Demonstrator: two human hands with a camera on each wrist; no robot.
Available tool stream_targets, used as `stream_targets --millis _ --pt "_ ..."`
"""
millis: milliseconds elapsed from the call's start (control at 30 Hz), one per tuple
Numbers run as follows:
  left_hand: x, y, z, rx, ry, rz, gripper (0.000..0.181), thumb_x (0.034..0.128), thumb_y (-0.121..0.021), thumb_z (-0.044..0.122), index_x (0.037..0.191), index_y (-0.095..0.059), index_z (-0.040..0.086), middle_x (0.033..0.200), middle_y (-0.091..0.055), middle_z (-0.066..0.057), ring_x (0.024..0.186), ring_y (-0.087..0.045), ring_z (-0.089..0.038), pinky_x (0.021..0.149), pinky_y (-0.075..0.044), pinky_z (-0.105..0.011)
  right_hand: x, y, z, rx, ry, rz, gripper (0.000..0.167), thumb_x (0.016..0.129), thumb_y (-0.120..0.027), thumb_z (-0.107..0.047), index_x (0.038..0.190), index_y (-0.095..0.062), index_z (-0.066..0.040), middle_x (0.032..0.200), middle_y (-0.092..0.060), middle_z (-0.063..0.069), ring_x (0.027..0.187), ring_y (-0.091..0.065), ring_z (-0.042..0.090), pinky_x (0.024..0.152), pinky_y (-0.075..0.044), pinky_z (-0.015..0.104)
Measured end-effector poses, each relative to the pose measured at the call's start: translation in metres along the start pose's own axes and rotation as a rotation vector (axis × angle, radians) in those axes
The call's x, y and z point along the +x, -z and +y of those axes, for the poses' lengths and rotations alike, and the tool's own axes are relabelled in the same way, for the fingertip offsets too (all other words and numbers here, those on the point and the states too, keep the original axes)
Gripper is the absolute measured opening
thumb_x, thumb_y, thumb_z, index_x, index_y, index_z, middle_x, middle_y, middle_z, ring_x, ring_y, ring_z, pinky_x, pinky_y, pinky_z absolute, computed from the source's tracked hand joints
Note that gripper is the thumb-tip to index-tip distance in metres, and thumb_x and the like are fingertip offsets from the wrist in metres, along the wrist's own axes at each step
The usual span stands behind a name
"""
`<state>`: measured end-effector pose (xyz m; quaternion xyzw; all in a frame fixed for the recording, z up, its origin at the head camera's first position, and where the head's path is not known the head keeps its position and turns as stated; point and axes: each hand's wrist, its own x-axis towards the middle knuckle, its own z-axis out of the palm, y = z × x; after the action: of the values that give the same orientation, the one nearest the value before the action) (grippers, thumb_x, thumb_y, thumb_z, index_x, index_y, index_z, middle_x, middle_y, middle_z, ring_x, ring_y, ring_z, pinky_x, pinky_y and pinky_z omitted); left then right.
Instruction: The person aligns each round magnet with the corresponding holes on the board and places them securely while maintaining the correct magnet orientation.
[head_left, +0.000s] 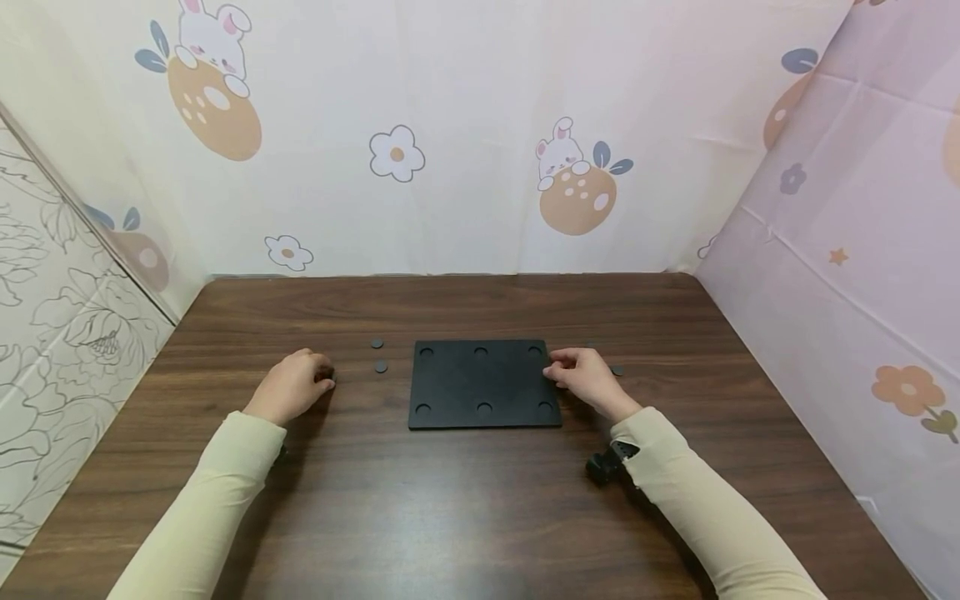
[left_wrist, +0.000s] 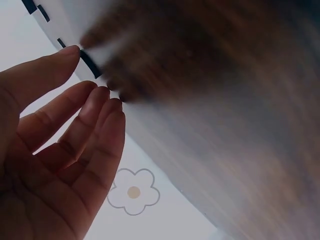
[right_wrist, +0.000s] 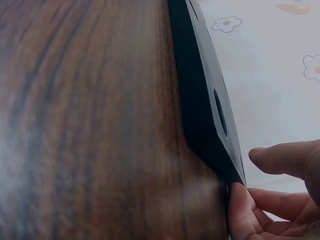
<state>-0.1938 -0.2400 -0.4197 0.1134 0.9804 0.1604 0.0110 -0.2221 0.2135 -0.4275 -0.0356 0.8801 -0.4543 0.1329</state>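
In the head view a black rectangular board (head_left: pixel 483 379) with several round recesses lies on the table. My left hand (head_left: pixel 295 385) is left of it with its fingertips down at the tabletop. A small dark disc (left_wrist: pixel 91 64) sits between the thumb tip and index fingertip, edge-on in the left wrist view, and they pinch it across its width. My right hand (head_left: pixel 588 379) is at the board's right edge. Its fingers touch the board's corner in the right wrist view, while the thumb is raised apart from the board.
Two grey discs, one farther back (head_left: pixel 377 342) and one nearer (head_left: pixel 381 367), lie between my left hand and the board. Another disc (head_left: pixel 617 370) lies just beyond my right hand. The wooden table (head_left: pixel 450 517) meets patterned curtains (head_left: pixel 465 208) at the back.
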Motion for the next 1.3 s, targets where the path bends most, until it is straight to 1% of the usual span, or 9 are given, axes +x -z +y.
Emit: stream_targets --millis 133,233,633,833,1100,1300 --pt "0.0011 -0.0016 -0.0010 -0.003 -0.003 -0.002 0.024 0.0884 -0.070 0.010 0.108 -0.070 -0.003 0.104 -0.066 -0.021 0.098 -0.064 -0.038 0.085 -0.053 -0.053 0.0008 -0.0002 -0.0006 -0.065 0.007 0.024 0.049 0.094 -0.065 -0.015 0.138 -0.052 0.004 0.116 -0.063 0.019 0.099 -0.063 0.026 0.081 -0.054 0.034" --pt "0.0016 -0.0020 -0.0014 -0.010 -0.001 -0.006 0.023 0.0885 -0.070 0.009 0.108 -0.070 -0.004 0.104 -0.066 -0.021 0.097 -0.064 -0.038 0.085 -0.053 -0.052 0.0010 -0.0006 -0.0017 -0.090 0.008 0.030 0.050 0.092 -0.066 -0.015 0.136 -0.054 0.003 0.114 -0.064 0.017 0.100 -0.062 0.025 0.082 -0.052 0.034" --pt "0.0036 -0.0015 -0.0008 -0.017 0.008 -0.005 0.018 0.0881 -0.070 0.009 0.103 -0.072 -0.001 0.097 -0.067 -0.017 0.089 -0.065 -0.033 0.079 -0.054 -0.049 0.0014 -0.0016 -0.0032 -0.111 0.014 0.031 0.050 0.091 -0.067 -0.014 0.136 -0.054 0.004 0.112 -0.065 0.016 0.100 -0.061 0.025 0.084 -0.051 0.036" --pt "0.0047 -0.0006 -0.0014 -0.029 0.019 -0.019 0.017 0.0889 -0.070 0.009 0.102 -0.071 -0.002 0.096 -0.069 -0.018 0.089 -0.066 -0.033 0.078 -0.054 -0.049 0.0016 -0.0020 -0.0034 -0.122 0.010 0.037 0.050 0.091 -0.068 -0.015 0.135 -0.055 0.004 0.112 -0.065 0.016 0.101 -0.061 0.025 0.086 -0.051 0.038" --pt "0.0053 0.0007 -0.0017 -0.032 0.039 -0.043 0.017 0.0894 -0.070 0.010 0.101 -0.071 -0.002 0.094 -0.069 -0.017 0.086 -0.066 -0.031 0.076 -0.054 -0.048 0.0023 -0.0022 -0.0018 -0.113 -0.008 0.024 0.051 0.092 -0.067 -0.016 0.137 -0.053 0.003 0.115 -0.063 0.016 0.104 -0.060 0.027 0.088 -0.050 0.040" --pt "0.0048 0.0024 -0.0004 -0.024 0.033 -0.056 0.017 0.0889 -0.071 0.013 0.098 -0.072 -0.001 0.092 -0.071 -0.015 0.084 -0.067 -0.030 0.076 -0.054 -0.049 0.0026 -0.0028 -0.0013 -0.113 -0.007 0.023 0.052 0.092 -0.067 -0.016 0.138 -0.053 0.003 0.115 -0.063 0.016 0.104 -0.059 0.026 0.088 -0.050 0.039"
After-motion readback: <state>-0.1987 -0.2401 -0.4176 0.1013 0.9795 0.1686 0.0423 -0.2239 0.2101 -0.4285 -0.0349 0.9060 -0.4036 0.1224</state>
